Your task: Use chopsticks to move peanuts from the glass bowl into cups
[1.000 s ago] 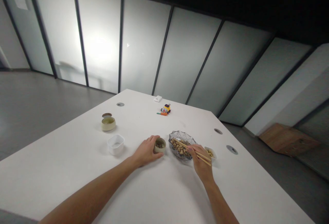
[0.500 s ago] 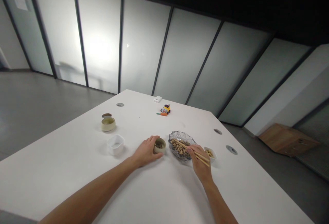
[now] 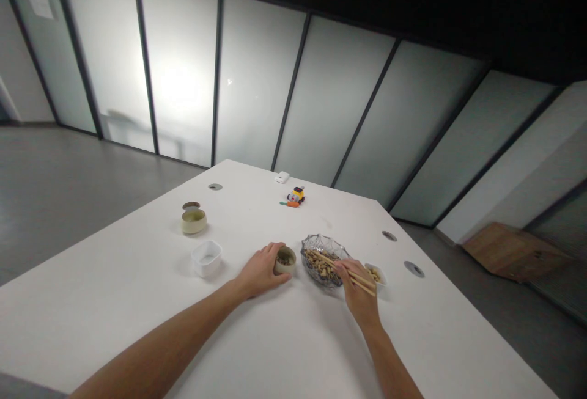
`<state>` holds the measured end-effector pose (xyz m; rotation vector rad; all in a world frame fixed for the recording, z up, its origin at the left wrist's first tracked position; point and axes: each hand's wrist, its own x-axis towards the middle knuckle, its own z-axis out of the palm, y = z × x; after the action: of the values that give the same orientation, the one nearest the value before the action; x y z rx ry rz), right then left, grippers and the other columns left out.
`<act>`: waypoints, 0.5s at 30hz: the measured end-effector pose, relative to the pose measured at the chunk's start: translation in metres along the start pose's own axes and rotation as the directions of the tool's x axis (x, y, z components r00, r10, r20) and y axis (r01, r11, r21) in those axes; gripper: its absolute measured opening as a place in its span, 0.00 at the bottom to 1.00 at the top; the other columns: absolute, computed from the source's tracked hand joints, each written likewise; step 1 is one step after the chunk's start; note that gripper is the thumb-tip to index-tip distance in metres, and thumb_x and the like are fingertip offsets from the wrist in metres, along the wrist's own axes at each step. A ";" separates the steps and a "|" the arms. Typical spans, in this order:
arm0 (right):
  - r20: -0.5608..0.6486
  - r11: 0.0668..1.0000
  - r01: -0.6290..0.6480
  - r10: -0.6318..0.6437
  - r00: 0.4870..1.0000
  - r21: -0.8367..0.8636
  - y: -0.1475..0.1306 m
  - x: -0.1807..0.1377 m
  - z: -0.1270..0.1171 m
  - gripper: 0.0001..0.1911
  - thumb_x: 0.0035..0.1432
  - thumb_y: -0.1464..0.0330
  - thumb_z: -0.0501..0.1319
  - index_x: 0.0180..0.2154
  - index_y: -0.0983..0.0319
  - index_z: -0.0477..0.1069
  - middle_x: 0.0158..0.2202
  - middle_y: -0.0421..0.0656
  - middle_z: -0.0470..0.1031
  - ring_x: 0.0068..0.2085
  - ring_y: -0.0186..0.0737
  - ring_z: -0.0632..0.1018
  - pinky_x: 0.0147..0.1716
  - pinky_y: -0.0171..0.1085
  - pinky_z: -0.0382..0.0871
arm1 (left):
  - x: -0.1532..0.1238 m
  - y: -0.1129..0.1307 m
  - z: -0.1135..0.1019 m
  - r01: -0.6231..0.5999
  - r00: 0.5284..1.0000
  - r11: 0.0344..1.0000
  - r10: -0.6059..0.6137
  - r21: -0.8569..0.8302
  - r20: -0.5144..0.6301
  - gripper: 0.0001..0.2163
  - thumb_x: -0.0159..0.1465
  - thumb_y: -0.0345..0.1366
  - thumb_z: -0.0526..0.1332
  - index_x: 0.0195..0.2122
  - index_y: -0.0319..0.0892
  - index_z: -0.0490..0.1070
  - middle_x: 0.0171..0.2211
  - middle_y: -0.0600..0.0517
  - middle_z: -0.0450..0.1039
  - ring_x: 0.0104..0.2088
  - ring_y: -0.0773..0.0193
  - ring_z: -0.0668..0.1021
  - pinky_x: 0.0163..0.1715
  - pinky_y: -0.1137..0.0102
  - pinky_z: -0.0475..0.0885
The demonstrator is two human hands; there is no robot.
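My left hand curls around a small beige cup with dark bits inside, which stands on the white table. My right hand grips a pair of wooden chopsticks, whose tips reach into a cut-glass bowl filled with nuts. The glass bowl stands just right of the beige cup. A small white dish with a few nuts sits behind my right hand.
A white square container and a beige bowl with its lid beside it stand to the left. A small toy and a white block lie near the far edge. Round cable holes dot the tabletop.
The chopstick tips have shifted slightly inside the glass bowl and my right hand has moved a little. My left hand stays on the cup.
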<state>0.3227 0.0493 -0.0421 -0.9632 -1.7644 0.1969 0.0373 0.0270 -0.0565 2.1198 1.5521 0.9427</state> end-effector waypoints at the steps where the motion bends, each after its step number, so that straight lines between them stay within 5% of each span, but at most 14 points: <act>1: 0.006 1.000 0.005 -0.005 1.000 0.006 0.001 0.000 0.000 0.16 0.70 0.55 0.61 0.38 0.57 0.82 0.38 0.44 0.82 0.39 0.44 0.81 0.43 0.44 0.75 | 0.000 0.000 0.000 0.001 1.000 1.000 -0.001 0.002 0.002 0.31 0.60 0.43 0.70 0.64 0.45 0.64 0.58 0.42 0.73 0.56 0.45 0.78 0.58 0.53 0.72; 15: -0.037 1.000 -0.017 0.017 0.999 -0.016 -0.003 0.000 -0.001 0.19 0.70 0.53 0.60 0.37 0.58 0.82 0.37 0.46 0.82 0.41 0.45 0.82 0.45 0.46 0.76 | 0.000 -0.002 0.001 -0.012 1.000 1.000 0.012 0.001 -0.021 0.31 0.60 0.44 0.70 0.63 0.46 0.65 0.57 0.43 0.74 0.55 0.45 0.78 0.58 0.54 0.72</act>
<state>0.3222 0.0468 -0.0397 -0.9879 -1.7265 0.1748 0.0367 0.0278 -0.0588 2.1285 1.5514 0.9722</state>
